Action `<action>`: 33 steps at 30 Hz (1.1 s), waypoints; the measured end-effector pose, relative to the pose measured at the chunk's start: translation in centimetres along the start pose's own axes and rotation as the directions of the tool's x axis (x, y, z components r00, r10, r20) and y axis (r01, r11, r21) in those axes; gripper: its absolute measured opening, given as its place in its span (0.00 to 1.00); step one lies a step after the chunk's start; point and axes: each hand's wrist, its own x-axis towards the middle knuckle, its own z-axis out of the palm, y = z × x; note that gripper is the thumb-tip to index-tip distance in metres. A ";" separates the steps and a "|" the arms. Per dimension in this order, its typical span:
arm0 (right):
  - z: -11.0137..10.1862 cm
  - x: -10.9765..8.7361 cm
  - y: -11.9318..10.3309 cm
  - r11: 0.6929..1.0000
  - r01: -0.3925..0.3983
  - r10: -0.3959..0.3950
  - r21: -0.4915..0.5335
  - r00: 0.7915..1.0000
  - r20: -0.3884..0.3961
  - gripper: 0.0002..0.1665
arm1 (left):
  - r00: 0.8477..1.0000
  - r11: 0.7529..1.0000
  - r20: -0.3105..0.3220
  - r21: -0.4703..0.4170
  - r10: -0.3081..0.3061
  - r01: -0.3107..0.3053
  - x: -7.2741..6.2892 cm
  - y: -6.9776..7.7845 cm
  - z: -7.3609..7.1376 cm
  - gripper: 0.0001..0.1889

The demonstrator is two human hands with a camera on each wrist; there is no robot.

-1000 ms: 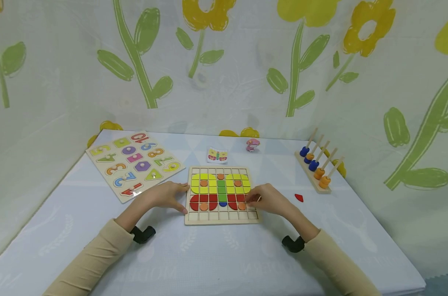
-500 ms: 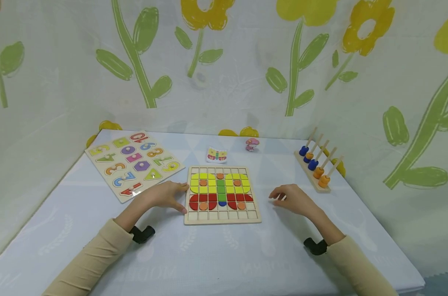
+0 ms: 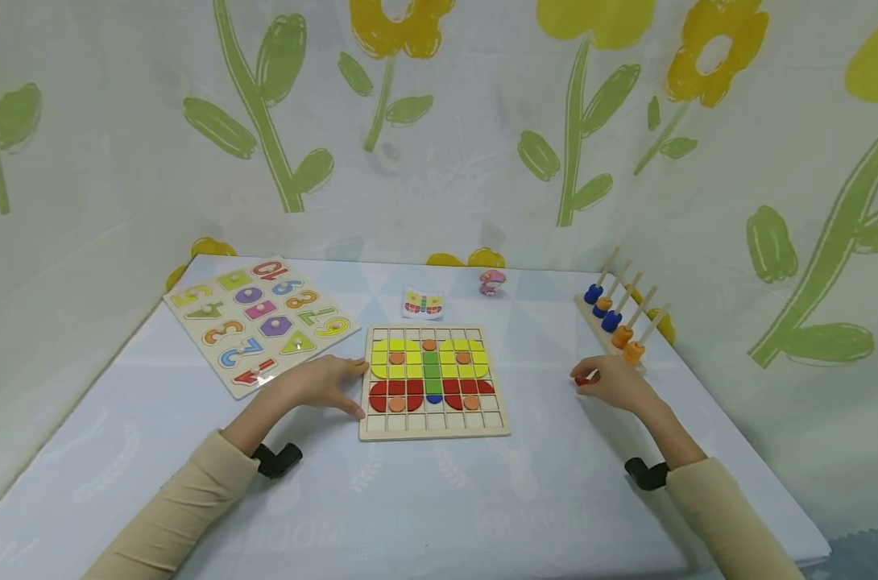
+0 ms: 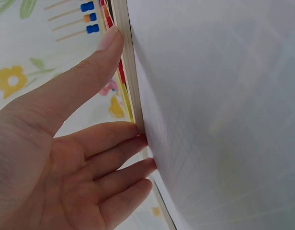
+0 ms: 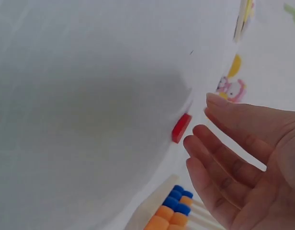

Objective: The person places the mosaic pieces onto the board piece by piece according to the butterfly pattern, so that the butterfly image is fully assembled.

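A wooden grid board [image 3: 433, 431] lies mid-table, carrying a butterfly of yellow, red, green and orange tiles. My left hand [image 3: 348, 387] rests against its left edge, fingers straight. The left wrist view shows the thumb along the board's edge [image 4: 130, 72] and my left hand's [image 4: 107, 86] fingers touching its side. A small red tile [image 3: 581, 381] lies alone on the table to the right of the board. My right hand [image 3: 600, 379] is at that red tile [image 5: 181, 128] with fingers straight, and my right hand [image 5: 209, 127] holds nothing.
A number puzzle board [image 3: 258, 322] lies at the back left. A small picture card [image 3: 424, 304] and a pink figure [image 3: 492, 282] sit behind the grid board. A peg rack with blue and orange beads [image 3: 616, 322] stands just behind my right hand.
My right hand left the board's lower right tiles and moved right across the table to the loose red tile. The left hand stayed on the board's edge.
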 end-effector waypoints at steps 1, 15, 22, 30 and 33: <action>0.0 0.0 0.2 1.000 -0.008 0.008 0.001 1.000 -0.001 0.13 | 1.000 1.000 0.000 -0.002 0.001 -0.001 0.0 0.0 0.0 0.45; 0.2 0.5 1.0 0.994 -0.108 0.108 -0.035 0.994 0.014 0.10 | 1.000 1.000 -0.004 -0.011 -0.002 0.002 0.0 -0.1 0.0 0.46; 0.5 0.2 0.8 0.997 -0.069 0.070 0.026 0.997 -0.018 0.05 | 1.000 1.000 -0.004 -0.010 0.002 -0.002 0.1 -0.1 0.0 0.46; 0.7 -0.1 -0.4 1.000 0.003 -0.003 0.003 0.999 -0.053 0.05 | 1.000 1.000 -0.005 -0.012 0.008 -0.008 0.1 -0.2 0.1 0.46; 0.9 -0.1 -1.1 0.999 0.042 -0.042 0.006 0.997 -0.066 0.07 | 1.000 1.000 -0.004 -0.011 0.007 -0.007 0.1 -0.2 0.1 0.45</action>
